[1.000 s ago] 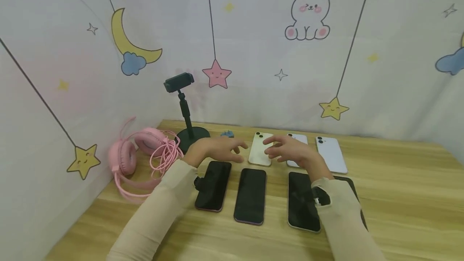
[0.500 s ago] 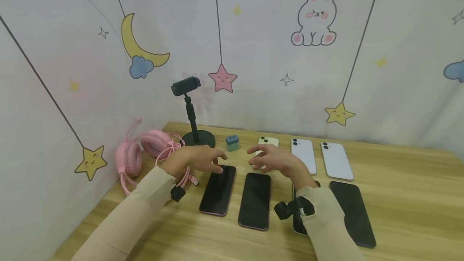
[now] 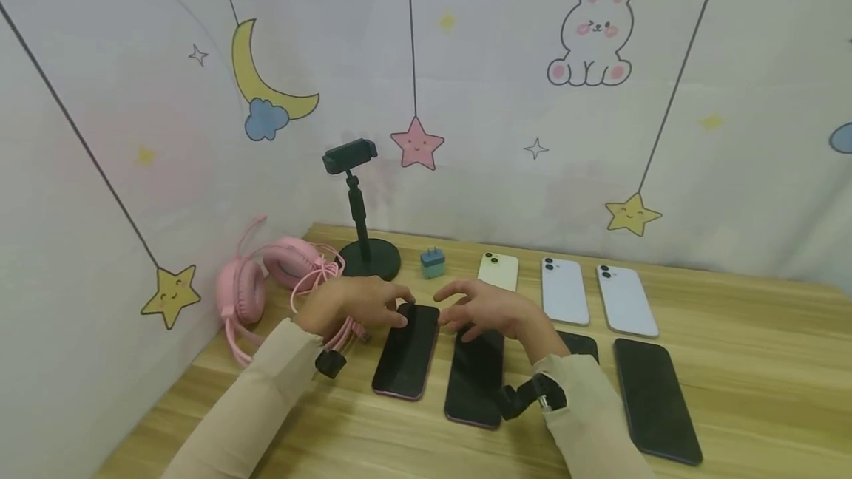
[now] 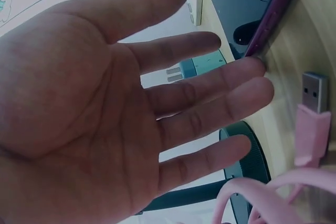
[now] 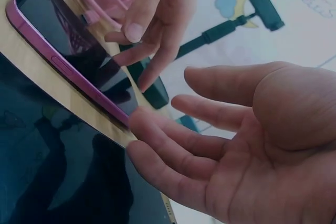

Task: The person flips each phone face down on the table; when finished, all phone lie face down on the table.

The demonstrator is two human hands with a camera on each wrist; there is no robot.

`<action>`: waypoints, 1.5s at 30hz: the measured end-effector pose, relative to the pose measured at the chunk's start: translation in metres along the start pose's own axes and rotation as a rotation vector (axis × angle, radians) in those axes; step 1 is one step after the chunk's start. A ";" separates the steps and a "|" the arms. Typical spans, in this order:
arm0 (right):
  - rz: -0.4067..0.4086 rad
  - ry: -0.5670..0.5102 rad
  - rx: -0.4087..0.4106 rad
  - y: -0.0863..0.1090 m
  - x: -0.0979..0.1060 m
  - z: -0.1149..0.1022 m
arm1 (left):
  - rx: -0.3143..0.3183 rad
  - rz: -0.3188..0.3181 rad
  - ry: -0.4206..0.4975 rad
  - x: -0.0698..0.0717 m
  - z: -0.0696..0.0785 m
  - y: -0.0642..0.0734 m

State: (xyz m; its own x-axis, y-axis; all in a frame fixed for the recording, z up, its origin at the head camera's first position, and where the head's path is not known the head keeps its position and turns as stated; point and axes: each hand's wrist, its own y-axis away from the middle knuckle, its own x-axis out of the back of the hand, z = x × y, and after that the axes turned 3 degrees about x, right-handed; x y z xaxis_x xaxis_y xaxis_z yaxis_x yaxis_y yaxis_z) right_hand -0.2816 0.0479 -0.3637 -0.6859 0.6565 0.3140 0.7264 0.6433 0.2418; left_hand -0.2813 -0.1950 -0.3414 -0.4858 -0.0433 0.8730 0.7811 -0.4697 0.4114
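Note:
Both hands hover open over the near row of face-up phones on the wooden table (image 3: 732, 361). My left hand (image 3: 362, 303) has its fingers spread, and their tips reach the top corner of the pink-edged phone (image 3: 406, 352). In the left wrist view a fingertip (image 4: 255, 65) sits right at that phone's corner (image 4: 265, 30). My right hand (image 3: 486, 309) is spread, palm down, over the top end of the neighbouring dark phone (image 3: 474, 383). The right wrist view shows its fingers (image 5: 173, 153) just above the gap between the pink-edged phone (image 5: 63, 61) and the dark phone (image 5: 47, 177). Neither hand holds anything.
Pink headphones (image 3: 256, 283) with a tangled cable and USB plug (image 4: 314, 124) lie at the left. A black phone stand (image 3: 362, 228) and a teal charger (image 3: 433, 263) stand behind. A yellow-green phone (image 3: 498, 272) and two pale blue phones (image 3: 564, 291) lie face down. More dark phones (image 3: 655, 399) lie right.
Both hands have drawn back and to the left, from over the yellow-green phone in the far row to the tops of the two leftmost dark phones.

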 end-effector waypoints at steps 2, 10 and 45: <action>-0.016 -0.020 -0.010 0.001 -0.001 0.000 | -0.004 -0.006 -0.010 0.000 0.003 0.000; -0.030 -0.087 -0.052 0.001 -0.004 0.006 | -0.010 -0.038 -0.005 0.001 0.010 0.000; 0.010 -0.268 -0.040 -0.004 -0.016 -0.002 | -0.013 0.053 -0.045 -0.012 0.030 0.003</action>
State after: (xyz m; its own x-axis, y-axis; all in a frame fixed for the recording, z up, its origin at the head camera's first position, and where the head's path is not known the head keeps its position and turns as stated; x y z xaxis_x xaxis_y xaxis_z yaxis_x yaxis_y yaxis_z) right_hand -0.2738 0.0343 -0.3678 -0.6619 0.7468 0.0640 0.7306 0.6237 0.2779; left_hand -0.2613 -0.1695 -0.3421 -0.4255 -0.0288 0.9045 0.7999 -0.4794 0.3610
